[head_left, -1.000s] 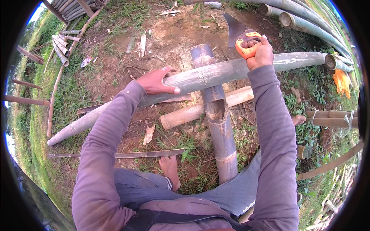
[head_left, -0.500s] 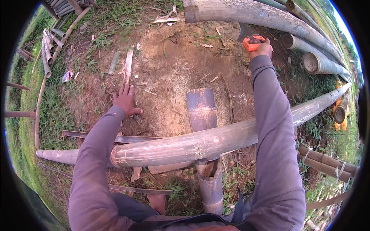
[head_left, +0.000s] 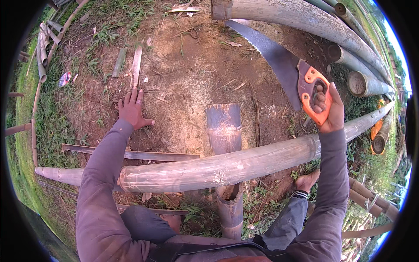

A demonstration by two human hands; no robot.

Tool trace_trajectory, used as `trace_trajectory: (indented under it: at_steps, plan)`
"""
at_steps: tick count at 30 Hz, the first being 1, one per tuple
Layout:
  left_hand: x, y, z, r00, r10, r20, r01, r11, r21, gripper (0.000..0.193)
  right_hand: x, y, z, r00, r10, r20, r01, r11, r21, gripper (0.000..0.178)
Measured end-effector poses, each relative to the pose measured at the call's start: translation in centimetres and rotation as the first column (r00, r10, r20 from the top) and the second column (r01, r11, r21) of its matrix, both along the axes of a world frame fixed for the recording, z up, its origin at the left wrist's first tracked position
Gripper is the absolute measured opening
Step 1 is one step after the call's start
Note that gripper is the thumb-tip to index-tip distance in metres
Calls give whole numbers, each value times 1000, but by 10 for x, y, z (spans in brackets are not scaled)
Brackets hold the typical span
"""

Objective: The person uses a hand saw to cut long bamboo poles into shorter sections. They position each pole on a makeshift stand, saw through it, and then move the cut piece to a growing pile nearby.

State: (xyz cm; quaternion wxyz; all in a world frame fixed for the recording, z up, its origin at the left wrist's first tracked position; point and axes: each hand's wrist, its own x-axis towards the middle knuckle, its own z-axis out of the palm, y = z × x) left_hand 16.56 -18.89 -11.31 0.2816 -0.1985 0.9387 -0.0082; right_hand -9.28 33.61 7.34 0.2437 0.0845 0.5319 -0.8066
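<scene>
My right hand [head_left: 328,107] is wrapped round the orange handle of a hand saw [head_left: 275,54], held up at the right. The toothed blade points to the far left, its tip near the end of a thick bamboo pole. My left hand [head_left: 132,111] has its fingers spread over the dirt, close to a thin split strip of bamboo [head_left: 137,65], and holds nothing. A long bamboo pole [head_left: 183,174] runs crosswise in front of me, passing under both forearms. It lies across a shorter, notched piece of bamboo [head_left: 224,124] that points away from me.
Thick bamboo poles [head_left: 279,13] lie stacked at the far right. More poles [head_left: 42,52] are piled at the far left. A flat split slat [head_left: 131,154] lies just beyond the long pole. My bare foot [head_left: 307,180] stands at the right. Sawdust covers the middle ground.
My right hand has drawn back toward me and right, and the saw's blade has come into full view. My right foot now shows. My left hand stays spread.
</scene>
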Motion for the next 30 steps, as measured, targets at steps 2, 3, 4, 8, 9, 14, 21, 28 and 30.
trace_trajectory:
  at_steps: [2,3,4,8,9,14,21,28,30]
  plan:
    - [2,-1,-6,999,-11,-30,11,1000,29,145,54,12,29,990,19,-140,-6,996,93,37]
    - [4,-1,-8,998,-26,-53,27,999,26,144,66,19,31,964,10,-267,49,975,215,34]
    - [8,-2,-10,996,-42,-74,44,999,21,143,75,24,29,921,18,-390,117,939,322,33]
    - [23,-3,-48,955,-56,-293,49,998,-32,129,40,20,-7,489,740,-462,444,245,862,42]
    - [21,-1,-45,955,-53,-291,50,999,-19,125,27,4,-20,382,837,-391,536,144,832,50]
    - [20,2,-37,967,-26,-253,20,999,-26,125,-34,-56,-78,342,891,299,376,-421,825,54]
    - [22,-2,-41,959,-28,-280,31,999,7,125,-204,-214,-205,863,499,-80,-131,373,918,83]
    - [19,-6,-45,964,-53,-260,53,999,-4,125,-225,-265,-274,980,-166,-108,196,735,649,92]
    - [23,-6,-47,954,-45,-298,48,999,3,125,-207,-274,-263,991,-127,-33,124,828,547,84]
